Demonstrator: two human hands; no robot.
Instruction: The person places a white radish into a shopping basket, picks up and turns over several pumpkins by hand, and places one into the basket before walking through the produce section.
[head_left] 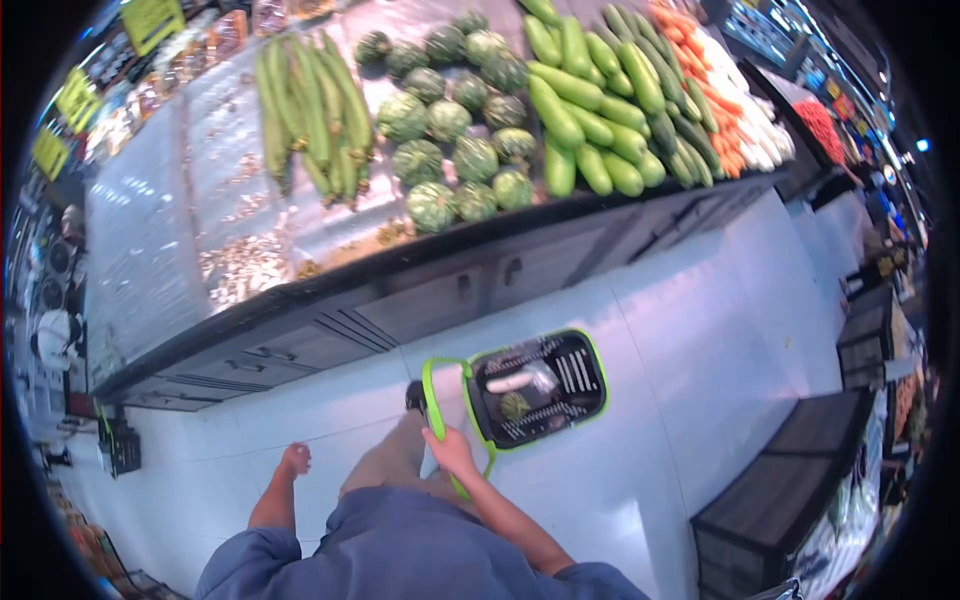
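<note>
My right hand (453, 450) is closed round the green handle (430, 395) of a black basket with a green rim (603, 375). Inside the basket lie a small striped round green fruit (514, 405), a long pale vegetable (509, 382) and something in clear plastic (543, 378). My left hand (297, 459) hangs low at my left side, away from the counter, with its fingers curled; whether anything is in them is too small to tell.
Ahead runs a produce counter (400, 270) with long green gourds (312, 110), striped round fruits (433, 205), light green gourds (560, 110), carrots (715, 100) and white roots (765, 135). Dark crates (780, 490) stand at the right. A black basket (121, 448) is at far left.
</note>
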